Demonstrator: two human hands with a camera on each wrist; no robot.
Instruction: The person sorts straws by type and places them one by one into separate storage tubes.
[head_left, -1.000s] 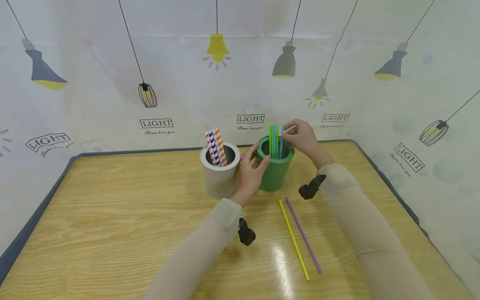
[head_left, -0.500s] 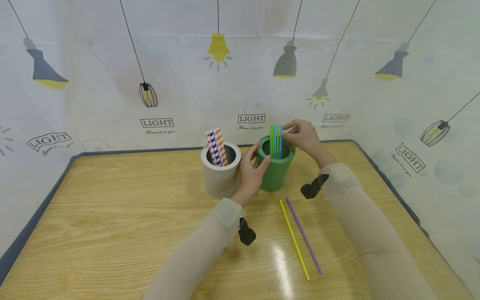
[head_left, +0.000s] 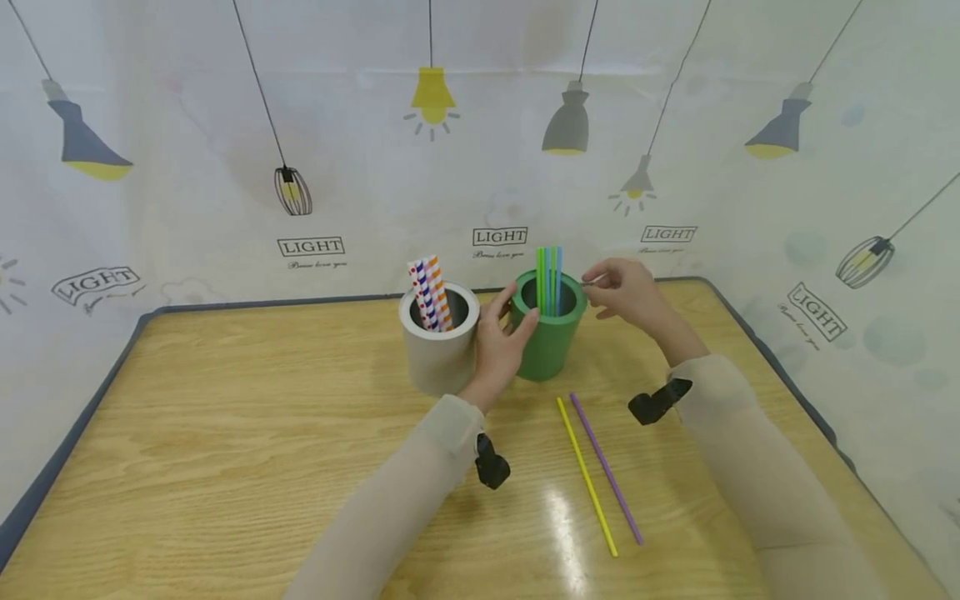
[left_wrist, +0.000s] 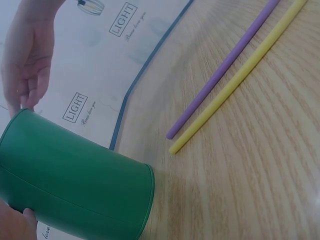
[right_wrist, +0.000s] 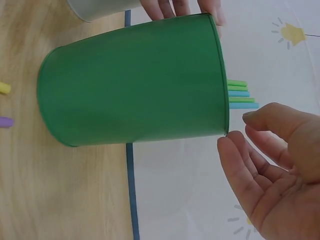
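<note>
In the head view my left hand [head_left: 498, 354] grips the left side of a green cup [head_left: 547, 350], thumb in front and fingers at the rim. Green and blue drinking straws [head_left: 550, 279] stand upright inside the cup, their lower ends hidden. My right hand [head_left: 630, 292] is just right of the rim and holds nothing. In the right wrist view its thumb and fingers [right_wrist: 235, 172] are apart, close to the rim of the green cup [right_wrist: 135, 82]. A yellow straw [head_left: 587, 475] and a purple straw [head_left: 606, 467] lie side by side on the table.
Left of the green cup stands a white cup [head_left: 440, 362] holding several patterned paper straws [head_left: 431, 293]. Behind the wooden table [head_left: 225, 433] hangs a backdrop [head_left: 375, 167] printed with lamps. A dark blue edge runs along the table's back.
A blue straw held by my right hand now stands with the others in the green cup. The right hand has let go and moved right. My left hand stays on the cup.
</note>
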